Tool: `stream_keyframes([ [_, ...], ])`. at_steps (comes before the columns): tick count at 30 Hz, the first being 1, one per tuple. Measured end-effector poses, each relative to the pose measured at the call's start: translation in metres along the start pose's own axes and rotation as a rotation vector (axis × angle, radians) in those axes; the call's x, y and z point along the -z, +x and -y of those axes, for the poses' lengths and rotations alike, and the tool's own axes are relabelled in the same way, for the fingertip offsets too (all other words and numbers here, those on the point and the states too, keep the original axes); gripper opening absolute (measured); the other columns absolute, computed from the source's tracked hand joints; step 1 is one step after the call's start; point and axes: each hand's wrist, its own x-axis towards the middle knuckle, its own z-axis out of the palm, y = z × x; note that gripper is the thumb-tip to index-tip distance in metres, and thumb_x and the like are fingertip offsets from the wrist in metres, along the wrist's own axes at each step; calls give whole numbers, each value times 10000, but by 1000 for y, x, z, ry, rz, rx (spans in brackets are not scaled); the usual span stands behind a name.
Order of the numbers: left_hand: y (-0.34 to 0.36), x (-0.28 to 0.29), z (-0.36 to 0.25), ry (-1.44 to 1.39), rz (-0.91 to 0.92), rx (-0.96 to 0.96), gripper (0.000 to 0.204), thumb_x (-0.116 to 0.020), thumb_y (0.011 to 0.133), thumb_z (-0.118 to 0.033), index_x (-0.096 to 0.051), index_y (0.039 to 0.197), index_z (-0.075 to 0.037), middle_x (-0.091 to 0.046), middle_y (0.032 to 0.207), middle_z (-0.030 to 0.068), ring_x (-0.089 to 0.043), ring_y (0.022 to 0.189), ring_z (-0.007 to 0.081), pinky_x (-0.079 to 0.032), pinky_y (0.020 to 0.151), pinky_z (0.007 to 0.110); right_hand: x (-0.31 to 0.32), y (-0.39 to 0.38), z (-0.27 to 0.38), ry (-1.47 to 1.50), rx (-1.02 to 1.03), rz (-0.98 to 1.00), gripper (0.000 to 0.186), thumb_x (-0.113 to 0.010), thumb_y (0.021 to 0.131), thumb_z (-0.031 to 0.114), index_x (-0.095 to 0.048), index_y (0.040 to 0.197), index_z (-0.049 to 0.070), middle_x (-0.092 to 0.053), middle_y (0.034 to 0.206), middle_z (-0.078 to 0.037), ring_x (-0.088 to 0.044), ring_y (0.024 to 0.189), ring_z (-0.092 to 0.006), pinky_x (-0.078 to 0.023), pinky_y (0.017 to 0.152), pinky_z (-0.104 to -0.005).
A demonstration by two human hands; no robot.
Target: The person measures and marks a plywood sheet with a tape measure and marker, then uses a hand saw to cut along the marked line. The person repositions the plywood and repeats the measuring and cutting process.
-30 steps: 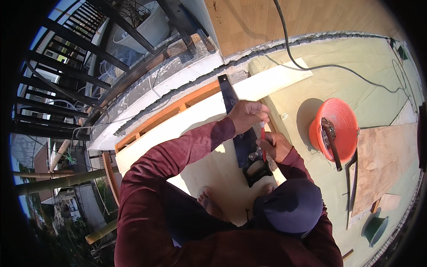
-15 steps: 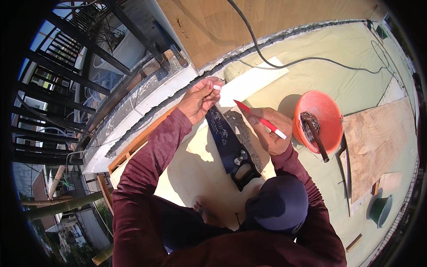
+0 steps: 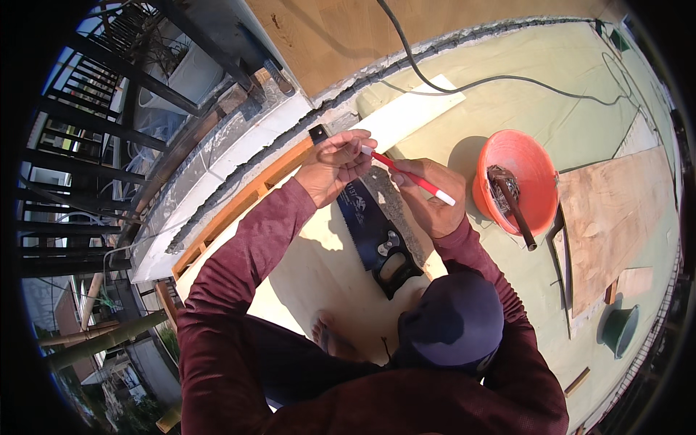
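My left hand (image 3: 332, 165) pinches a small white marker cap (image 3: 366, 150). Fingers of my right hand (image 3: 436, 216) are closed round a red marker (image 3: 424, 186) with a white rear end. The marker's front end meets the cap at my left fingertips; whether the cap is fully seated cannot be made out. Below both hands lies a handsaw (image 3: 360, 226) with a dark blue blade and a black handle, its handle toward me. The upper end of its blade passes beneath my hands.
An orange bucket (image 3: 516, 148) with a brown stick and dark bits stands at right, by a plywood sheet (image 3: 616, 217). A black cable (image 3: 500, 78) crosses the pale floor. Left are a wooden frame (image 3: 239, 206) and black railings (image 3: 80, 188). A green bucket (image 3: 620, 330) lies lower right.
My hands have come together, and the marker's front end has moved left and up to meet the cap. The view has shifted slightly, and a black square piece shows beside my left hand.
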Motion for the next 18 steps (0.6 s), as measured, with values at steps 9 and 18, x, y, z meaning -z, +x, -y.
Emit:
stream_keyframes([
  [9, 7, 8, 18, 484, 257, -28, 234, -655, 990, -207, -673, 1068, 14, -677, 894, 52, -633, 725, 93, -517, 695, 250, 4, -20, -10, 10, 4, 30, 149, -724, 862, 22, -712, 1010, 11, -729, 866, -136, -692, 701, -226, -523, 625, -305],
  [18, 30, 71, 7, 696, 148, -139, 424, -567, 1039, -285, -548, 1421, -102, -710, 1080, 37, -645, 964, 111, -499, 785, 259, 102, -21, -1, -182, -391, -309, 180, -708, 936, 129, -703, 1043, -15, -709, 866, -135, -678, 710, -182, -512, 630, -285],
])
